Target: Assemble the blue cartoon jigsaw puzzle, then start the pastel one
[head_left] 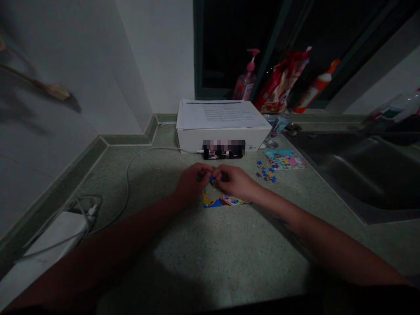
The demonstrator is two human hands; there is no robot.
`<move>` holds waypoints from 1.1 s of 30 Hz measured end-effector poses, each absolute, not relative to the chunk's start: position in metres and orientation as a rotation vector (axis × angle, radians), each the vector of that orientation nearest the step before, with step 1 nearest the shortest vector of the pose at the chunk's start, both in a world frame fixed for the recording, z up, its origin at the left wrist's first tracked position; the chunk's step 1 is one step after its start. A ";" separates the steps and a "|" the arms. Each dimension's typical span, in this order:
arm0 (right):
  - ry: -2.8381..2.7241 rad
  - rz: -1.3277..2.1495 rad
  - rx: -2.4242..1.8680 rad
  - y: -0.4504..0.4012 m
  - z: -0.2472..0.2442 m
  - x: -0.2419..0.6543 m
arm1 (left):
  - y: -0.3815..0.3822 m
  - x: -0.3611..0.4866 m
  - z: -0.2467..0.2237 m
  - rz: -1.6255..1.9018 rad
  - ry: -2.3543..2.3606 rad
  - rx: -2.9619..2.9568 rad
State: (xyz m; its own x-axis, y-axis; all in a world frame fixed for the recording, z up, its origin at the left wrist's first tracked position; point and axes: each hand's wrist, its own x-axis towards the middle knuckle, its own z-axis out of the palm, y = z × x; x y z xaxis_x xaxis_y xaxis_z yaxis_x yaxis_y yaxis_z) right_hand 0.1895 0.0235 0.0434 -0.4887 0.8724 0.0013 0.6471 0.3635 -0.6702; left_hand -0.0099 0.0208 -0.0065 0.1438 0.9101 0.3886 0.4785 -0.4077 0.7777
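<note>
Left hand [196, 180]: curled, fingertips at a small blue piece [212, 180]; whether gripped cannot be told.
Blue piece: seen between the fingertips, over the far part of the puzzle [215, 204]; best held by its edges, turned until tabs match, pressed flat without neighbours being shifted.
Puzzle: laid on bench [183, 245], below both hands, part-covered; greyish gap seems visible inside.
Papers [210, 114]: on white box [190, 139]; printed lines seen, too small to be read.
Phone [225, 153]: propped against box, screen lit, part blurred.
Right hand [234, 180]: curled, fingertips near left's; grip cannot be told.
Loose pieces [266, 174]: blue and yellow, right of hands; best kept spread, face up.
Picture card [287, 160]: cartoon print, beside loose pieces; no brand legible.
Red bag [278, 83]: far right, printed; wording unreadable.
</note>
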 end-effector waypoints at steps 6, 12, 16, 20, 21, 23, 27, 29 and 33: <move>-1.944 1.027 -1.393 0.030 0.034 0.188 | 0.019 -0.009 -0.005 1.175 1.280 1.912; -1.889 1.046 -1.309 0.027 0.029 0.185 | 0.020 -0.008 -0.005 1.155 1.285 1.839; -2.051 0.820 -1.300 0.021 0.033 0.186 | 0.023 -0.010 -0.006 1.159 1.285 1.786; -2.217 0.517 -1.312 0.015 0.038 0.187 | 0.025 -0.011 -0.008 1.162 1.289 1.773; -2.247 0.471 -1.313 0.014 0.039 0.187 | 0.025 -0.011 -0.008 1.160 1.291 1.773; -2.297 0.401 -1.319 0.012 0.040 0.187 | 0.026 -0.011 -0.008 1.164 1.295 1.768; -2.358 0.294 -1.304 0.010 0.040 0.187 | 0.027 -0.012 -0.009 1.194 1.268 1.733; -2.383 0.239 -1.286 0.009 0.040 0.188 | 0.027 -0.012 -0.010 1.208 1.245 1.728; -2.441 0.149 -1.251 0.009 0.039 0.187 | 0.027 -0.011 -0.010 1.190 1.235 1.742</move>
State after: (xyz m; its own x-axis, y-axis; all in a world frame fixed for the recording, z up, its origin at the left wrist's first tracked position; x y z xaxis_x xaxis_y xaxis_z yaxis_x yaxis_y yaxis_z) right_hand 0.1871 0.0094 0.0391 -0.5241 0.7993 0.2941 0.7577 0.5952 -0.2675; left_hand -0.0114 0.0274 -0.0102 0.1306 0.9486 0.2884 0.3233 -0.3157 0.8921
